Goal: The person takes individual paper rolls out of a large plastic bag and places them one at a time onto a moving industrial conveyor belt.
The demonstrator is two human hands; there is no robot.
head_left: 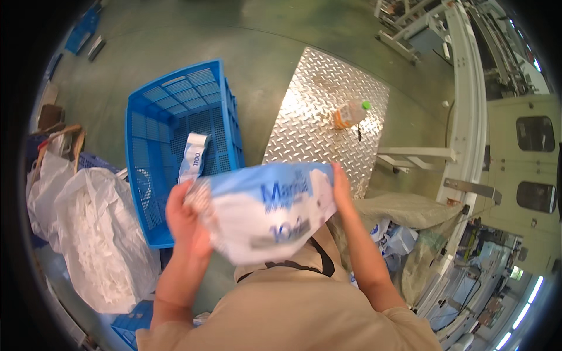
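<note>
A soft blue and white plastic pack (266, 210) is held up in front of the person's chest, in the middle of the picture. Its long side runs from left to right, almost flat, with the right end a little higher than the left. The blue part is on top and the white part hangs down below. It looks blurry. The left hand (186, 219) grips the left end of the pack, with the fingers curled around the crinkled edge. The right hand (341, 190) holds the right end, with the fingers flat and close together against the side of the pack. Under the pack is the person's tan shirt (304, 310) with a dark strap across it. Behind the left hand stands a blue plastic crate (175, 117) with holes in its walls. It sits on the green floor (257, 47), and a thin white and blue wrapper (193, 155) lies inside it. To the left of the crate are big white plastic bags (93, 228), puffed up and crinkly. Behind the right hand is a shiny metal plate (322, 111) with a bumpy pattern. A bottle (351, 113) with a green cap and orange label lies on its side on that plate. To the right is a white machine frame (468, 117), and a grey sack (404, 210) sits near the right arm.
</note>
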